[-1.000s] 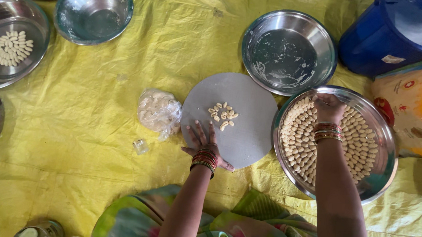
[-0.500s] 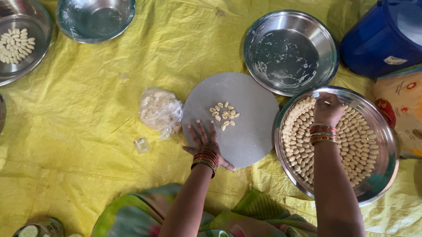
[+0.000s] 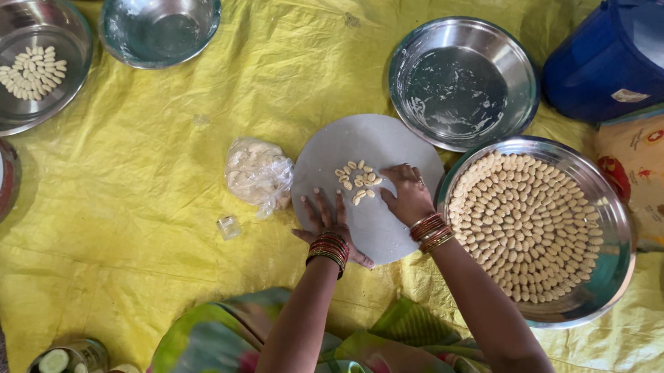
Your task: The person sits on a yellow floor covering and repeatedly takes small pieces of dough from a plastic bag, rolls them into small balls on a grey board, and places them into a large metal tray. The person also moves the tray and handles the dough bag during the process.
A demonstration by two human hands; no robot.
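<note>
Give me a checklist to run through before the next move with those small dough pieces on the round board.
1. Left hand flat on the round board, steadying it: ok.
2. Right hand at the dough pieces: ok; whether the fingers hold a piece: cannot tell.
3. Loose pieces all on the board, none on the yellow sheet: ok.
4. Room in the filled steel tray, bare rim strip only: cannot tell.
5. Plastic dough bag beside the board: ok.

Left hand (image 3: 329, 218) flat, fingers spread; right hand (image 3: 405, 194) curled, fingertips down, both wrists bangled.
</note>
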